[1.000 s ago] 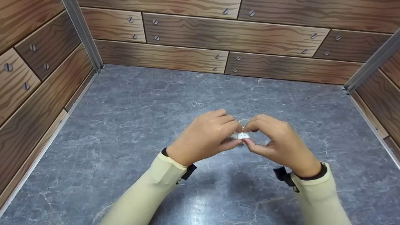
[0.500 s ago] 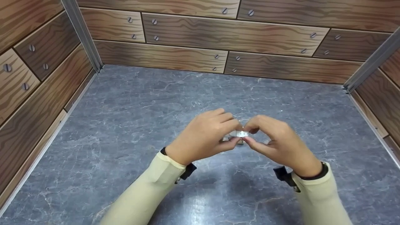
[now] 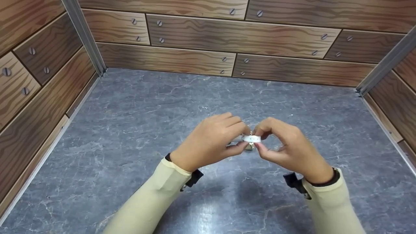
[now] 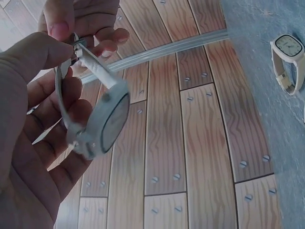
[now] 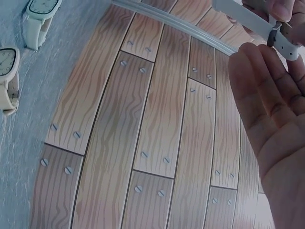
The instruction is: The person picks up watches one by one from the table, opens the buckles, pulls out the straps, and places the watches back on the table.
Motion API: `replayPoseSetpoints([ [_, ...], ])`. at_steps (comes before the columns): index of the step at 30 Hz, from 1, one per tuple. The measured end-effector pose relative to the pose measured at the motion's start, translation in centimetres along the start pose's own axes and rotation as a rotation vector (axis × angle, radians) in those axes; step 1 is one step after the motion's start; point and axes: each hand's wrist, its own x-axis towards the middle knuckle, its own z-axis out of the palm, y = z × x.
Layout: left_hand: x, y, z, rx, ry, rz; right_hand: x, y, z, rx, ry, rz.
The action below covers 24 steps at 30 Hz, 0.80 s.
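Note:
A wristwatch with a white strap [image 3: 252,139] is held up between both hands, its strap bent into a loop. My left hand [image 3: 217,138] pinches the strap between thumb and fingers near the buckle. From the right, my right hand [image 3: 286,141] pinches the same strap with thumb and index finger. The watch's square-cornered case [image 4: 112,117] hangs below the fingers in the left wrist view, its face turned aside. In the right wrist view the metal buckle [image 5: 273,36] sits on the strap, with holes in the strap end beside it. The head view hides most of the case.
On the grey marbled tabletop [image 3: 156,97] lie a pale green watch [image 5: 40,21] and a cream-strapped watch [image 5: 10,78]; the left wrist view also has a watch [image 4: 288,59] there. Wood-patterned walls [image 3: 195,32] with metal corner strips stand around the table.
My left fingertips have drawn slightly left, away from the right ones, so more of the white strap shows. A small beige part has come into view just below it.

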Motion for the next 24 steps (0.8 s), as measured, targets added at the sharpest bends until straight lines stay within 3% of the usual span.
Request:
replayPoseSetpoints([
  [9,0.16,0.21,-0.1,0.011,-0.052,-0.037,0.21,0.08,-0.05,-0.07,0.02,-0.043],
  [16,0.14,0.18,-0.15,0.07,-0.011,-0.041,0.19,0.14,-0.03,-0.072,0.023,-0.034],
  [24,-0.08,0.22,-0.33,0.08,-0.02,-0.041,-0.02,0.07,0.0,-0.039,0.015,-0.006],
])
